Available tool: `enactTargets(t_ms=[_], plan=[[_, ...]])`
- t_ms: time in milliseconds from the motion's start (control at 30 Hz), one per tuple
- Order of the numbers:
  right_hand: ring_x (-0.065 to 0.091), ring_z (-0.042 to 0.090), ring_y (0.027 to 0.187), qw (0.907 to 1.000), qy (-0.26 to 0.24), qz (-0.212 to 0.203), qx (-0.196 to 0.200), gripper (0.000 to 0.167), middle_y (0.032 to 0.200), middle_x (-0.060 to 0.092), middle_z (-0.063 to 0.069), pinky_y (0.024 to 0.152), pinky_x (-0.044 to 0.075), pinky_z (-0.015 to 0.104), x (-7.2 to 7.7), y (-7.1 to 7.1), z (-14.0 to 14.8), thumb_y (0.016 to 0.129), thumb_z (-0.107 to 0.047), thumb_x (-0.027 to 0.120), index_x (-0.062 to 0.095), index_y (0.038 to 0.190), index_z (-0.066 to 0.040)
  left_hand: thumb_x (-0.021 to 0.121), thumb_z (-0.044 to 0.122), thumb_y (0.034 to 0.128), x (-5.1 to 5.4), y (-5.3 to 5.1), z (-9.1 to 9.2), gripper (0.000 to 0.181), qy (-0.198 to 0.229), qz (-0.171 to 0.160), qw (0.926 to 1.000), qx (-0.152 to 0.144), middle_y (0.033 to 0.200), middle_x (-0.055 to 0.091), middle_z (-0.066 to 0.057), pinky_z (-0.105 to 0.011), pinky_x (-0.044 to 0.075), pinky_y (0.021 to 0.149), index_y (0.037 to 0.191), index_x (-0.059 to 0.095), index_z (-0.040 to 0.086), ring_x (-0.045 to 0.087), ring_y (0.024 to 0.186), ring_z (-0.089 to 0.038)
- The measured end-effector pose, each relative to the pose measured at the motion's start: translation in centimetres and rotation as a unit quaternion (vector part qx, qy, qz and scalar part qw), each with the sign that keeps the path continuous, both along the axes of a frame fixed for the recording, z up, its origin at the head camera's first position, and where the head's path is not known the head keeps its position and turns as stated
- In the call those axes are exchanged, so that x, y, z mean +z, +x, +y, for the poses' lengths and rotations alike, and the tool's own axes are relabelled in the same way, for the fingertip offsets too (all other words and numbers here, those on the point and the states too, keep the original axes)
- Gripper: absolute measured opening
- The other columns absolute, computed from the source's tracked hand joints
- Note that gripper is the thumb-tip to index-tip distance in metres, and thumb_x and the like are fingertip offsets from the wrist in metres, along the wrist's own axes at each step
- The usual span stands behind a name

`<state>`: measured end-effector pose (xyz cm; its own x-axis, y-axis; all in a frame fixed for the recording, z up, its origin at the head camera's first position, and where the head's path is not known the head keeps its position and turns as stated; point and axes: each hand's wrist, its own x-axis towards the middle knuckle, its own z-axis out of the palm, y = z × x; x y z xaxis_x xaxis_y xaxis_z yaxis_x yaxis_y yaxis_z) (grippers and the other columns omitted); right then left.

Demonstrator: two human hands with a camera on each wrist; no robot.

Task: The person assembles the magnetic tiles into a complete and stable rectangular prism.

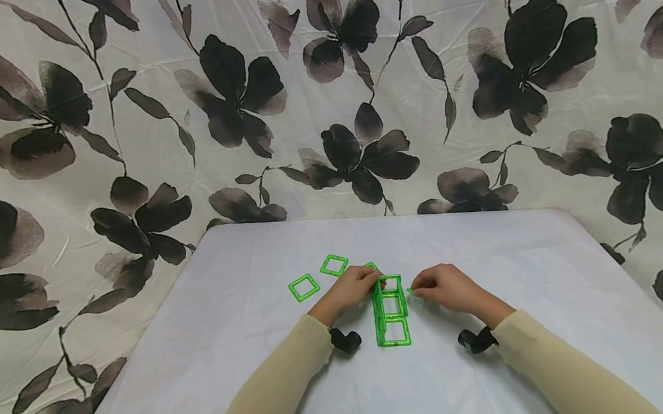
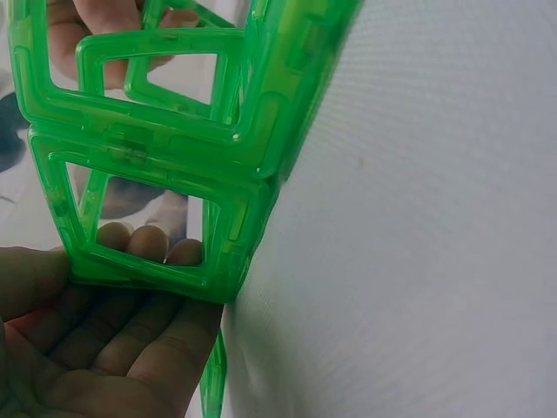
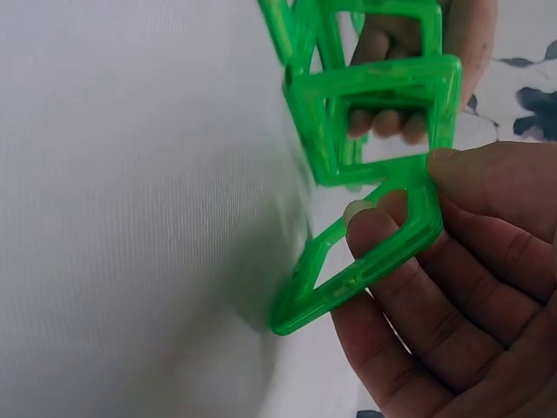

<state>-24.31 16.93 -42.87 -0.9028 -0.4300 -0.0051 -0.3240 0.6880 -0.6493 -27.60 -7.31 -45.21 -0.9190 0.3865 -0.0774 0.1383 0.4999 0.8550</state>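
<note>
A structure of joined green square frames [image 1: 392, 318] stands on the table, longer front to back than wide. My left hand [image 1: 353, 289] grips its far left end; in the left wrist view the fingers [image 2: 148, 348] curl under the end frame [image 2: 165, 226], with the thumb at its corner. Just right of the structure, my right hand [image 1: 447, 289] pinches a single green square tile [image 3: 357, 270] between thumb and fingers. That tile is tilted, one corner close to the structure [image 3: 374, 78] in the right wrist view; whether they touch I cannot tell.
Two loose green square tiles [image 1: 304, 288] [image 1: 333, 265] lie left of and beyond my left hand. Another green piece [image 1: 371, 266] shows just beyond that hand. The white table [image 1: 234, 380] ends at a floral cloth [image 1: 301, 106] behind.
</note>
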Motion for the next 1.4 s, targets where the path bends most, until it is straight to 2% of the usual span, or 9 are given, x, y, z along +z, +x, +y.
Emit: enactTargets(t_ms=[333,667,933,1400], plan=[[0.061,0.010,0.076,0.9989,-0.020,-0.028,-0.033,0.011,0.089,0.071,-0.004,0.069,0.050,0.029,0.1,1.1,-0.7,0.089,-0.021,0.068,0.074,0.097,-0.015,0.044,0.030,0.1037,0.2,0.1,0.0,0.034,0.000,0.004,1.0000,-0.006,0.100,0.067,0.003,-0.032,0.043,0.084,0.099,0.073,0.013,0.054,0.093,-0.015],[0.060,0.012,0.076,0.9959,-0.046,-0.055,-0.055,0.010,0.087,0.071,-0.003,0.069,0.048,0.029,0.1,1.9,-0.7,0.087,-0.021,0.070,0.073,0.095,-0.015,0.045,0.031,0.1032,0.2,0.0,0.1,0.033,-0.002,-0.007,0.9999,0.007,0.099,0.067,0.004,-0.033,0.043,0.085,0.097,0.074,0.015,0.054,0.094,-0.015],[0.059,0.016,0.071,0.9871,-0.098,-0.110,-0.063,0.013,0.087,0.069,0.008,0.064,0.050,0.032,0.0,2.6,-0.9,0.088,-0.019,0.069,0.070,0.097,-0.009,0.045,0.028,0.1036,0.3,0.2,0.0,0.033,0.008,-0.006,0.9999,-0.001,0.100,0.068,0.004,-0.034,0.044,0.088,0.100,0.074,0.013,0.054,0.095,-0.014],[0.063,0.017,0.067,0.9708,-0.167,-0.150,-0.084,0.019,0.085,0.067,0.011,0.065,0.057,0.034,-0.3,3.9,-1.6,0.086,-0.014,0.068,0.066,0.099,0.000,0.046,0.028,0.1033,0.0,0.0,0.0,0.032,0.011,-0.002,0.9999,-0.003,0.100,0.068,0.003,-0.032,0.044,0.086,0.096,0.074,0.014,0.054,0.094,-0.014]])
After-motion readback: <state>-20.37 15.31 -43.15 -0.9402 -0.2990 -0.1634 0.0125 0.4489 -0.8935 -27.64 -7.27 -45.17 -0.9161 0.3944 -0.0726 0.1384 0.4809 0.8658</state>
